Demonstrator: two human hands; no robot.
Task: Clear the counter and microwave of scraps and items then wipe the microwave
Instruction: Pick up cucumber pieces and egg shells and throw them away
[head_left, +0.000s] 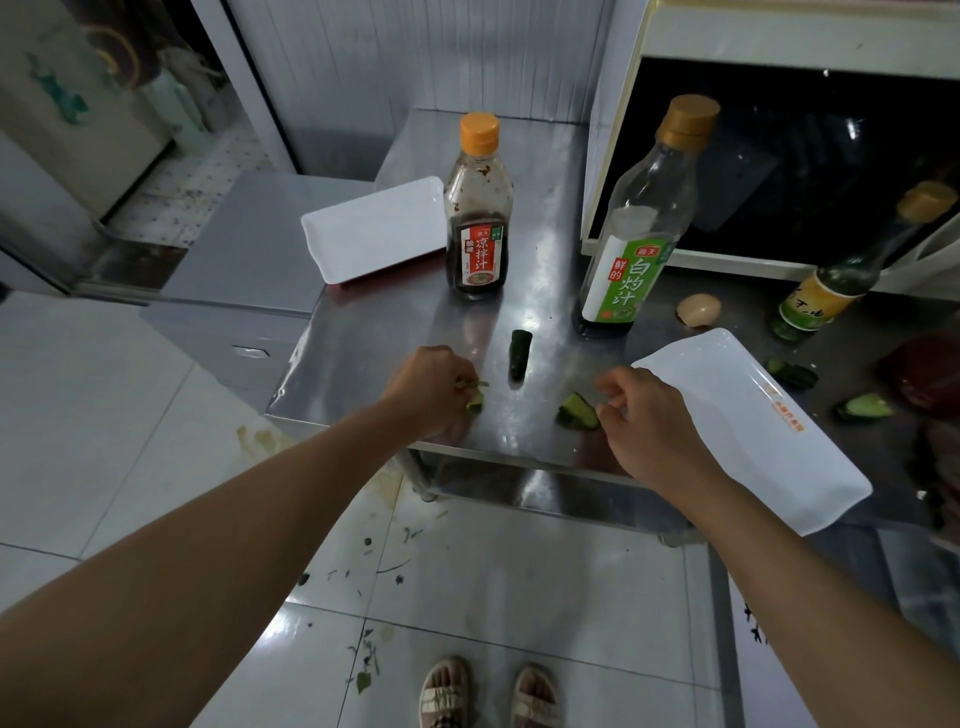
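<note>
On the steel counter (363, 332) my left hand (431, 389) grips small green cucumber scraps (474, 399) near the front edge. My right hand (649, 421) has curled fingers touching a cucumber wedge (577, 411); whether it grips the wedge is unclear. A dark cucumber end (519, 352) lies between the hands, farther back. More cucumber pieces (866, 407) and an eggshell (698, 310) lie to the right. The microwave (810, 156) stands at the back right with its dark door facing me.
A dark sauce bottle (479, 218) and a clear green-labelled bottle (636, 244) stand mid-counter; a green bottle (831, 286) stands by the microwave. White trays sit at back left (374, 228) and front right (753, 431). Scraps litter the tiled floor (363, 670).
</note>
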